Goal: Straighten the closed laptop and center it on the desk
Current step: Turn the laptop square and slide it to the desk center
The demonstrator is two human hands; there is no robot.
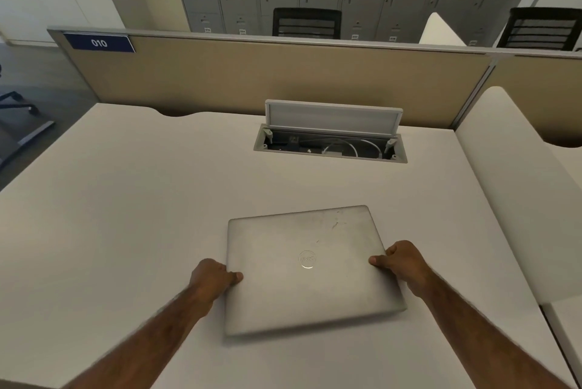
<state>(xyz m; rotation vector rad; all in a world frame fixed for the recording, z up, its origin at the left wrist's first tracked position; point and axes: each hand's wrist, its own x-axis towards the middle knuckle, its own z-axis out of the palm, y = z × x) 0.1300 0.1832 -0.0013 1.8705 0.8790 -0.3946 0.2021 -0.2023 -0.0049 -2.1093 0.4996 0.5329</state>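
We clamp the closed silver metal laptop (310,265) by its side edges, left hand (211,278) and right hand (400,259) curled shut, to swivel it square on the white desk (126,215).

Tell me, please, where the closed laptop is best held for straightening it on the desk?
Take the closed laptop by its two short side edges, one hand from each side, as the left hand and right hand do now. It lies flat and slightly skewed on the desk, so an opposed grip probably turns it most easily.
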